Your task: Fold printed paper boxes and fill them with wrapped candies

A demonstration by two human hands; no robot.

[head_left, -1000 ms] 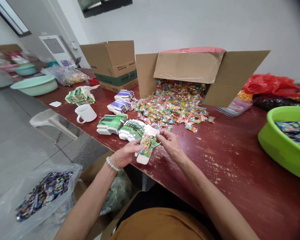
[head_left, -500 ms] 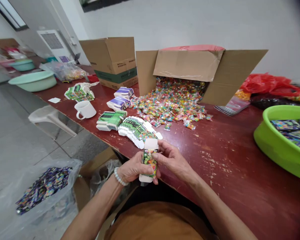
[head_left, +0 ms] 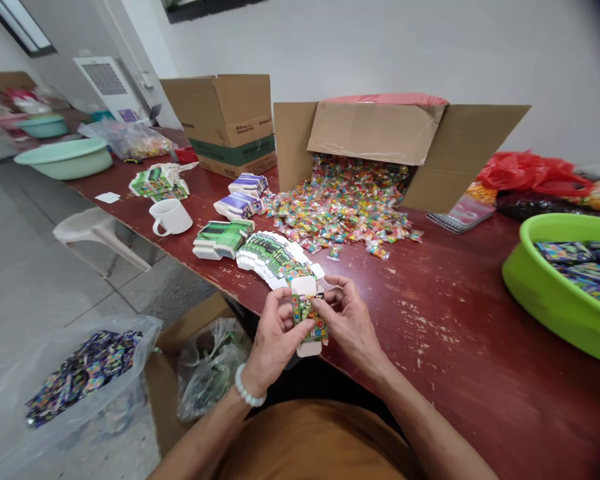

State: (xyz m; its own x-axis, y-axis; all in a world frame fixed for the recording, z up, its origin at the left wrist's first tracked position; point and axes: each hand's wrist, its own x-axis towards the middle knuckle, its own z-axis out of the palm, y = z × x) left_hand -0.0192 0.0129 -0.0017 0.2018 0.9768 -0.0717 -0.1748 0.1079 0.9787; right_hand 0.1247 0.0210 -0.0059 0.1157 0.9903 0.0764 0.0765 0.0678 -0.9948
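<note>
Both my hands hold one small printed carton [head_left: 309,315] with white flaps, upright over the near edge of the red-brown table [head_left: 460,347]. My left hand [head_left: 275,337], with a bead bracelet on its wrist, grips the carton's left side. On the right side my right hand [head_left: 347,320] pinches it, fingers at the top flap. Just beyond my hands lies a fanned stack of flat cartons [head_left: 273,257].
A tipped cardboard box [head_left: 380,137] spills wrapped candies [head_left: 343,213] onto the table. A green basin [head_left: 555,293] with dark packets sits right. A white mug [head_left: 173,217], folded carton piles [head_left: 223,239] and another cardboard box [head_left: 227,120] lie left. A bag of packets [head_left: 80,373] is on the floor.
My hands lifted the carton off the stack, drew it toward me and turned it upright. The left hand shifted from beneath it to its left side.
</note>
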